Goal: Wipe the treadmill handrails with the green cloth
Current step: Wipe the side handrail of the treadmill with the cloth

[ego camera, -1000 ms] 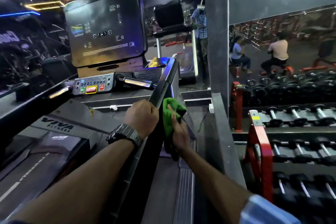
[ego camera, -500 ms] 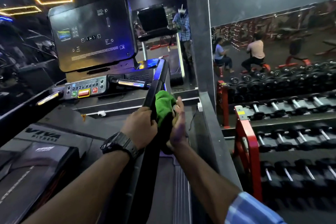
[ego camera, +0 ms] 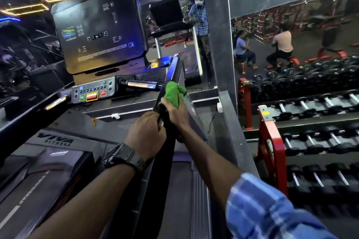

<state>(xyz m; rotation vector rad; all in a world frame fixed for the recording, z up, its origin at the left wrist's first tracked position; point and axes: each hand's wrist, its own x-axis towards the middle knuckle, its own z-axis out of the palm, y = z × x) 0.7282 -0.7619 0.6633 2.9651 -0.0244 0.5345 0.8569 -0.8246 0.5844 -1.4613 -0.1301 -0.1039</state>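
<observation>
The treadmill's right handrail [ego camera: 172,72] is a dark sloping bar running from the console toward me. My right hand [ego camera: 175,111] presses the bunched green cloth [ego camera: 172,92] against the rail's upper side. Just below it my left hand [ego camera: 146,135], with a dark watch on the wrist, is closed around the same rail. The left handrail [ego camera: 29,120] runs along the left edge, untouched. The rail's lower stretch is hidden behind my arms.
The treadmill console screen [ego camera: 99,27] and button panel [ego camera: 92,91] stand ahead, the belt [ego camera: 35,186] lower left. A red dumbbell rack [ego camera: 272,141] fills the right. A grey pillar [ego camera: 215,35] and wall mirrors stand behind, with people reflected in them.
My right hand has pushed the green cloth further up the right rail toward the console. My left hand keeps its grip on the rail below it.
</observation>
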